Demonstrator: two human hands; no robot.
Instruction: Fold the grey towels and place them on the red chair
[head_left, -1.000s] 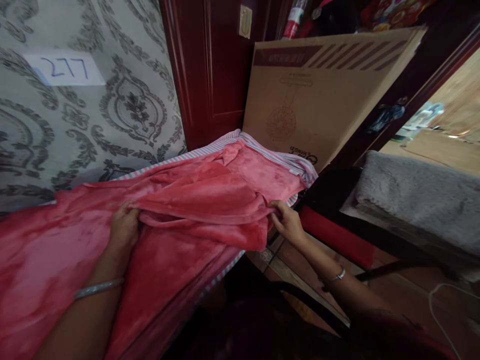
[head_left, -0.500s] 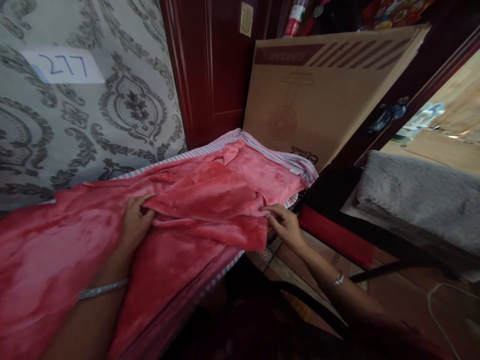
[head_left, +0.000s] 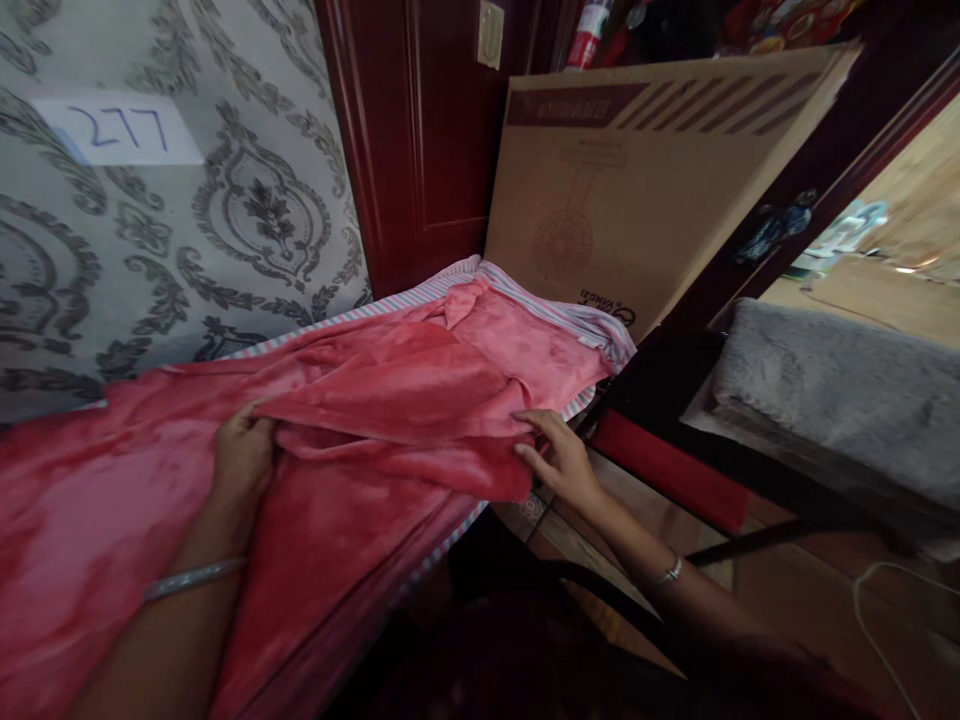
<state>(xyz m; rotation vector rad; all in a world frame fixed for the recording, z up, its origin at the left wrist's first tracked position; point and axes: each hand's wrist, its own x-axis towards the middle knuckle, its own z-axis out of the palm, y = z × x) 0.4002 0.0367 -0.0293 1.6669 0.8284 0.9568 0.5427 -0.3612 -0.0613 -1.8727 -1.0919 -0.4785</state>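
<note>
A red plush cloth lies in loose folds over a pink-red plush cover. I cannot tell if it is a garment or a blanket. At its left end, my left hand is closed, pinching the cloth's edge and drawing a fold taut. My right hand is at the right end, thumb and forefinger apart, fingertips resting on the cloth. A striped sheet shows along the edges beneath.
A large cardboard box leans behind the far end, beside a dark red door panel. At the right, a grey fluffy folded textile lies on a black surface. Patterned wallpaper with a paper marked 277 is on the left.
My left hand has moved left, stretching the cloth's edge with it. My right hand's thumb and forefinger have parted from their pinch on the cloth.
</note>
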